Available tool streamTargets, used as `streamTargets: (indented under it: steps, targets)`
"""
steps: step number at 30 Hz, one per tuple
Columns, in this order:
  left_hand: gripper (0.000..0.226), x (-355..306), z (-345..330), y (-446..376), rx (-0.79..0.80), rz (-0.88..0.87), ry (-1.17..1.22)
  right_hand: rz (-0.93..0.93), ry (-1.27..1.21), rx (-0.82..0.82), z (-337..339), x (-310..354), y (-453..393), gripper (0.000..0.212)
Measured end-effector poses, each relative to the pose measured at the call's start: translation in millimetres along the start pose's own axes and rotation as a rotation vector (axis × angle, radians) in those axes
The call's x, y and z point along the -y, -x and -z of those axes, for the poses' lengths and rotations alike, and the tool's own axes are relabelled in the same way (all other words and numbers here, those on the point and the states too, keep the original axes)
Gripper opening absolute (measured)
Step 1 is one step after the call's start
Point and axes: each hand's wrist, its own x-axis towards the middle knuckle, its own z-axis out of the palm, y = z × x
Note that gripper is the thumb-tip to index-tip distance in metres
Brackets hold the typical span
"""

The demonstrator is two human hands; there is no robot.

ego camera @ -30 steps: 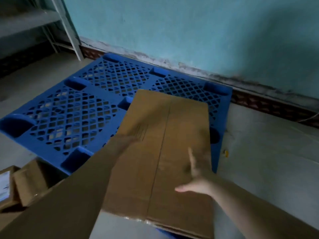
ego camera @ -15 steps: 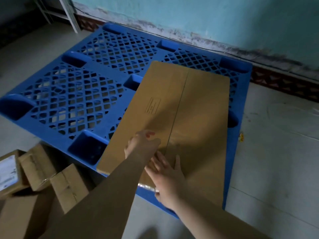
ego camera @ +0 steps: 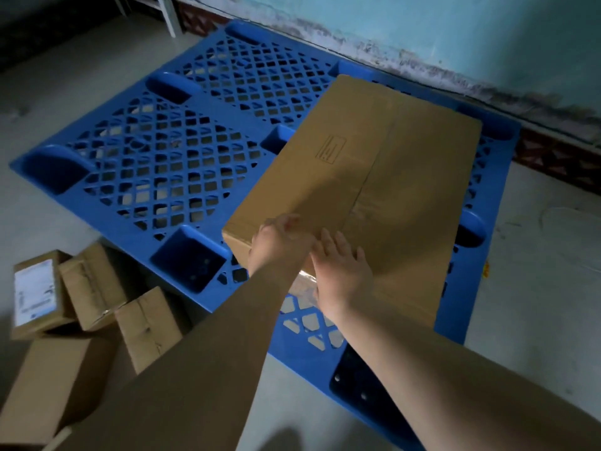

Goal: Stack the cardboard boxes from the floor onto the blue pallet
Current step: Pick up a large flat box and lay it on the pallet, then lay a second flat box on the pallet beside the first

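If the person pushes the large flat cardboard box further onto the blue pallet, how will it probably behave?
The large box is broad and low, so it will probably slide, not tip. Its flat faces look stiff, so it should hold its shape under the left hand and right hand. The blue pallet has an open grid, so an edge might catch.
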Motion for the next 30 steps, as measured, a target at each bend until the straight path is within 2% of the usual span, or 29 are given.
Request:
streamTargets:
  steps: [3,7,16,21,24,30]
  targets:
    - [0.037,13.2,37.9,7.8,-0.094,-0.011,0.035,0.072,0.076,-0.069,4.0,20.0,13.0,0.085]
    - [0.039,40.4,106.5,33.6,-0.284,-0.001,0.085,0.257,0.044,-0.147,18.0,80.1,34.9,0.085]
    - [0.039,158.9,247.4,202.1,-0.670,0.246,0.298,0.758,-0.088,-0.163,16.3,267.1,159.2,0.096]
    - [0.027,242.5,287.8,306.5,-0.785,0.376,0.363,0.946,-0.043,-0.044,-28.9,346.8,237.8,0.093]
    - [0.037,290.9,304.6,360.6,-0.883,0.441,0.409,1.041,0.001,0.023,-59.4,387.0,279.8,0.091]
    - [0.038,397.5,296.1,500.6,-0.999,0.587,0.464,1.141,0.046,0.256,-138.7,445.5,390.1,0.088]
